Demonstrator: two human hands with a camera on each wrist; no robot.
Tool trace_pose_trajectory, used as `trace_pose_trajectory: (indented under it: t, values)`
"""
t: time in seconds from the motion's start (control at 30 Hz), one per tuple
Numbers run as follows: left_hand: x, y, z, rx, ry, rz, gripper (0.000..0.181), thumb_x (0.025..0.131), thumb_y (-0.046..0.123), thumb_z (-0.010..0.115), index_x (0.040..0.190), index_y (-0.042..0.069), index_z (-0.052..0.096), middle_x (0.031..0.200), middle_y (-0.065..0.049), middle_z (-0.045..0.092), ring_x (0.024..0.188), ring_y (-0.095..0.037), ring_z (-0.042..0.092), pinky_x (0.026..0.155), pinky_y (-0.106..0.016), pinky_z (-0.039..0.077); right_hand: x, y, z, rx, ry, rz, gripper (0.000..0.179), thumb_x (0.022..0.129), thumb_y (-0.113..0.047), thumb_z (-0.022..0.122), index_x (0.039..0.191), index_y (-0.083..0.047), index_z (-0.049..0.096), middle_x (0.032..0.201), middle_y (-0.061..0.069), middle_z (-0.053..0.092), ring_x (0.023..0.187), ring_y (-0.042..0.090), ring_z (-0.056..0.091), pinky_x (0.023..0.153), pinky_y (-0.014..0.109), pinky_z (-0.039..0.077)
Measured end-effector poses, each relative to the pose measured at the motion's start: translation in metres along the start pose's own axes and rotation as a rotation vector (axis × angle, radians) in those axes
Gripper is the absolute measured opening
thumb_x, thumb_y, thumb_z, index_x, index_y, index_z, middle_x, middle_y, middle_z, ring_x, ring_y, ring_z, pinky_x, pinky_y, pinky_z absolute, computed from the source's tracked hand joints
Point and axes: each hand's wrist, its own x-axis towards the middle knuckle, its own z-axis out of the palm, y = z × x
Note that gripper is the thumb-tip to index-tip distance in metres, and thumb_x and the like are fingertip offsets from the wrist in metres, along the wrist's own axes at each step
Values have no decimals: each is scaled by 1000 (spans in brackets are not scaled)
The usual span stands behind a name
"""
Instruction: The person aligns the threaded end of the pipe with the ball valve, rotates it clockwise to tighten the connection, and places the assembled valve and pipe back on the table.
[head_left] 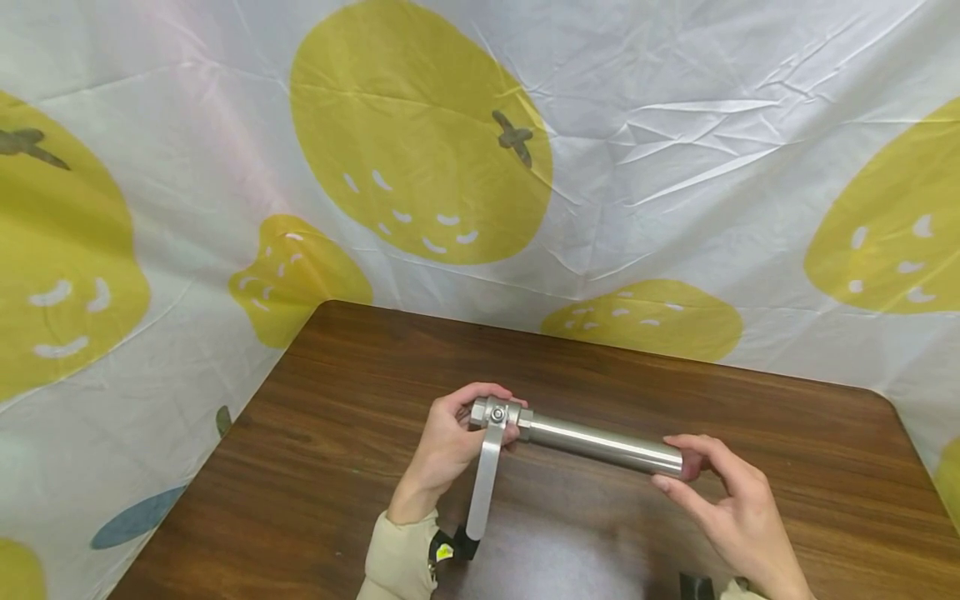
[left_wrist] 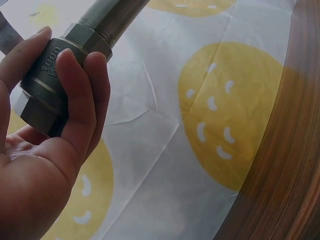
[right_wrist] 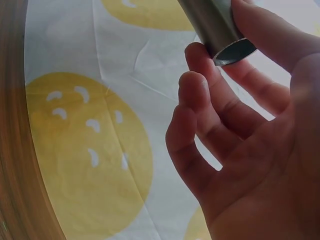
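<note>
A steel ball valve (head_left: 498, 412) with a long flat lever handle (head_left: 486, 483) is held above the table, joined at its right end to a smooth metal pipe (head_left: 603, 442). My left hand (head_left: 442, 446) grips the valve body, its fingers curled round it; raised "1000" lettering on the valve body (left_wrist: 47, 75) shows in the left wrist view. At the pipe's far end, my right hand (head_left: 738, 496) pinches the tube between thumb and fingers. The right wrist view shows the pipe's open, hollow end (right_wrist: 235, 51) among the fingertips. The lever hangs down toward the left wrist.
Under both hands lies a dark brown wood-grain table (head_left: 360, 375) with rounded corners. A white cloth (head_left: 637, 150) printed with yellow fruit hangs behind the table and along its left side. Dark wrist straps (head_left: 450, 546) sit at the cuffs.
</note>
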Motion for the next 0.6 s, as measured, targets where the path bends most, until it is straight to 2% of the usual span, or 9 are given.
trace_pose_trajectory:
  t: [0.17, 0.33, 0.47, 0.6]
  values:
    - [0, 0, 0, 0, 2, -8, 44, 75, 2, 79, 113, -6, 58, 104, -5, 73, 86, -14, 68, 65, -35, 62, -4, 5, 0, -3, -14, 21, 50, 58, 11, 83, 104, 1, 67, 76, -6, 56, 72, -1, 53, 66, 11, 44]
    - [-1, 0, -1, 10, 5, -14, 43, 75, 0, 79, 112, -6, 58, 104, -5, 73, 85, -15, 68, 67, -45, 62, -5, 3, -2, -24, -61, 97, 50, 61, 14, 81, 106, -4, 67, 77, -9, 56, 73, -2, 54, 66, 10, 43]
    - [0, 0, 0, 9, 3, -7, 43, 75, 0, 79, 113, -6, 58, 103, -5, 72, 86, -16, 68, 66, -44, 62, -5, 0, -4, -52, -94, 157, 46, 65, 13, 80, 105, -6, 66, 78, -10, 57, 73, -3, 54, 67, 10, 44]
    - [0, 0, 0, 7, -2, 3, 44, 75, 1, 79, 113, -7, 58, 103, -5, 72, 86, -15, 68, 66, -42, 62, -4, 0, -4, -59, -104, 163, 44, 67, 12, 79, 104, -6, 66, 78, -10, 58, 73, -4, 55, 68, 8, 44]
